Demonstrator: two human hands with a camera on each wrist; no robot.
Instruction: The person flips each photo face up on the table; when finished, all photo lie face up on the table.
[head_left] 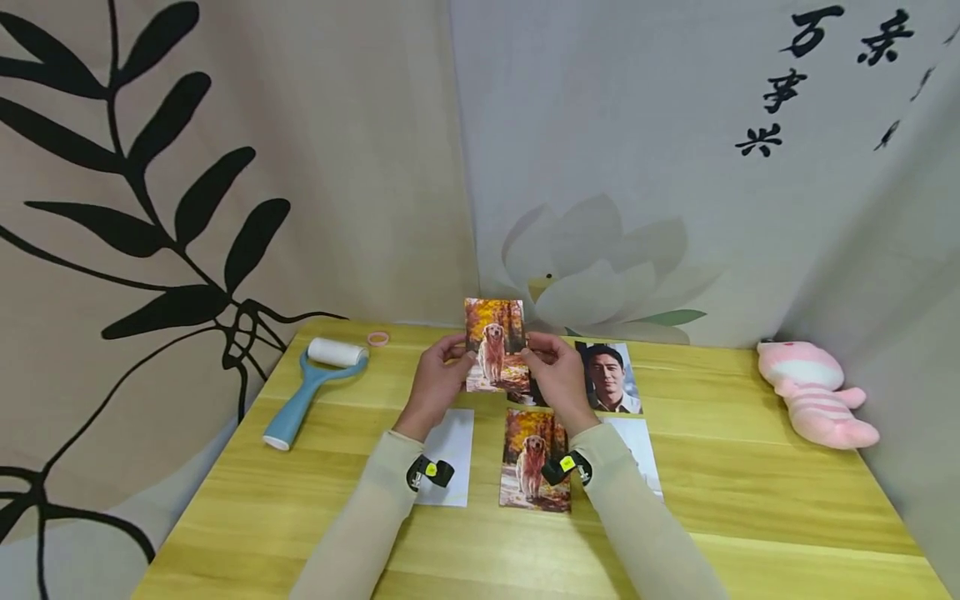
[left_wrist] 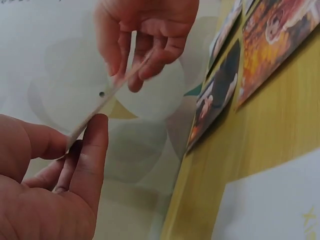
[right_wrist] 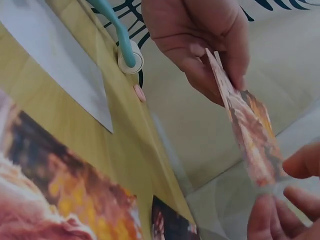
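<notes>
Both hands hold up a photo card (head_left: 492, 340) of a golden dog among autumn trees, above the far part of the table. My left hand (head_left: 438, 379) pinches its left edge between thumb and fingers. At the opposite edge is my right hand (head_left: 561, 377), its thumb on the front and fingers behind. In the right wrist view, the card's edge looks split into two layers near the left hand (right_wrist: 200, 35). Below, a matching dog photo (head_left: 528, 467) lies on the table, partly covered by the right wrist. A darker photo (head_left: 517, 400) is mostly hidden behind the held card.
A portrait photo (head_left: 611, 379) lies right of the hands. White cards (head_left: 456, 458) lie under each forearm's side. Left stand a blue-handled lint roller (head_left: 315, 387) and a pink ring (head_left: 378, 338). A pink plush toy (head_left: 813, 396) sits at the table's right edge. Printed curtains hang behind.
</notes>
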